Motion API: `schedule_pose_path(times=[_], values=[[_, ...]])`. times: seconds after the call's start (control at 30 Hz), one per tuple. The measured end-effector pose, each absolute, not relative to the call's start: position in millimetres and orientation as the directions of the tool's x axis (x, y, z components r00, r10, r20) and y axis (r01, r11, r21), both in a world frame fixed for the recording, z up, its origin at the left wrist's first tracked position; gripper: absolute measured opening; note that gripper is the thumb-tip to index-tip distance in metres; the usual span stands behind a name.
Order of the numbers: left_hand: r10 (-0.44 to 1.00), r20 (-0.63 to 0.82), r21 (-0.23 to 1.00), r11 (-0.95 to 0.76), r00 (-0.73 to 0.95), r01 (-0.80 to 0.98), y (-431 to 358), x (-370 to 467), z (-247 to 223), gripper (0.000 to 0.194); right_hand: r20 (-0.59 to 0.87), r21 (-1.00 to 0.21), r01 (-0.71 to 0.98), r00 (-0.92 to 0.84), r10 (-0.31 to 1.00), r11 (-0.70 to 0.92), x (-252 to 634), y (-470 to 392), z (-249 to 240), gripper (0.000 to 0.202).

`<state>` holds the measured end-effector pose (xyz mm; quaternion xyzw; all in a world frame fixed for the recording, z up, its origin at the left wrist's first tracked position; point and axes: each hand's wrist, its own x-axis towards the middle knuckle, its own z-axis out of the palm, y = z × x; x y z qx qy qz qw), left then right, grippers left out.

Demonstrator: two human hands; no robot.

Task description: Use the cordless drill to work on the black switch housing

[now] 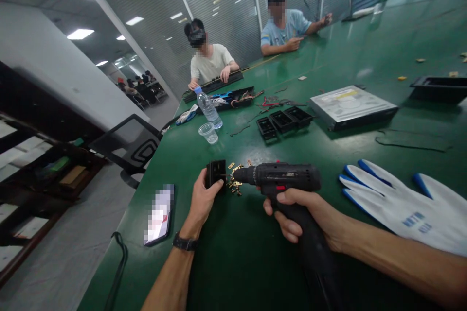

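My right hand (297, 211) is wrapped round the grip of a black cordless drill (288, 176), which lies level and points left. In my left hand (203, 195) a small black plastic box (216, 173) is gripped on edge, its hollow side turned toward the drill. The drill's tip reaches close to the box opening; whether it touches inside, I cannot tell. Small brass-coloured metal pieces (235, 187) lie scattered on the green table between the box and the drill's chuck.
A phone (159, 215) lies at left, white-blue gloves (404, 204) at right. Beyond stand a plastic cup (208, 133), a water bottle (208, 107), black plastic trays (284, 121) and a disc drive (352, 105). Two people sit across the table (262, 262).
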<state>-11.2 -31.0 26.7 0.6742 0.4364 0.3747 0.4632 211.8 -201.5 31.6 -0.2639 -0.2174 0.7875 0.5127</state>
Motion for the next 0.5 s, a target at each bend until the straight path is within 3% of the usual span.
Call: schedule_pose_path(times=[0.3, 0.5], values=[[0.920, 0.234, 0.917, -0.316, 0.314, 0.242, -24.5, -6.2, 15.0, 0.051, -0.112, -0.792, -0.537, -0.339, 0.934, -0.290, 207.0, -207.9, 25.5, 0.024], [0.910, 0.268, 0.925, -0.335, 0.316, 0.181, -16.9, -7.0, 2.9, 0.049, -0.150, -0.792, -0.527, -0.320, 0.935, -0.308, 205.8, -206.8, 32.4, 0.024]])
